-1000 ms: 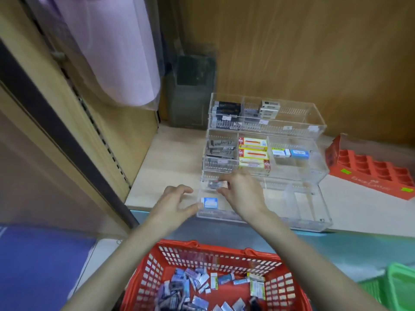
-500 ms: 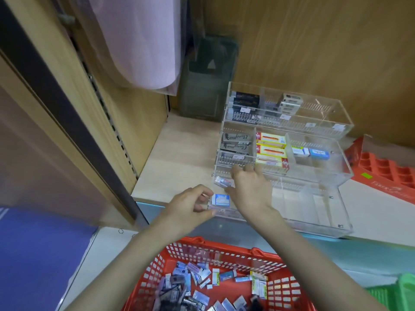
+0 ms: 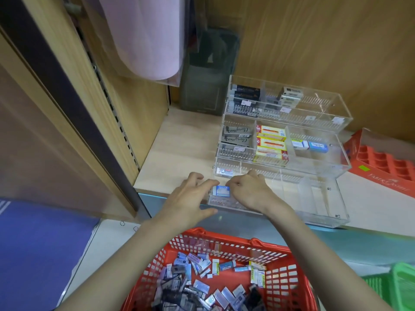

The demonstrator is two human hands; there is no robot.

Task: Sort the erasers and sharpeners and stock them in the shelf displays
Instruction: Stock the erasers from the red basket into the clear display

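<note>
While hands flank one eraser

Where the clear acrylic tiered display [image 3: 336, 205] has its front-left compartment, a blue-and-white boxed eraser [image 3: 221, 191] lies. Beside it the left hand [image 3: 190, 198] spreads straight fingers; the right hand [image 3: 249, 191] curls against it, grip unclear.

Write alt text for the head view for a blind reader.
A person's left hand and right hand flank a blue-and-white eraser in the front-left compartment of a clear tiered display on a wooden shelf. Below sits a red basket of loose wrapped items; upper tiers hold boxed stock.
</note>
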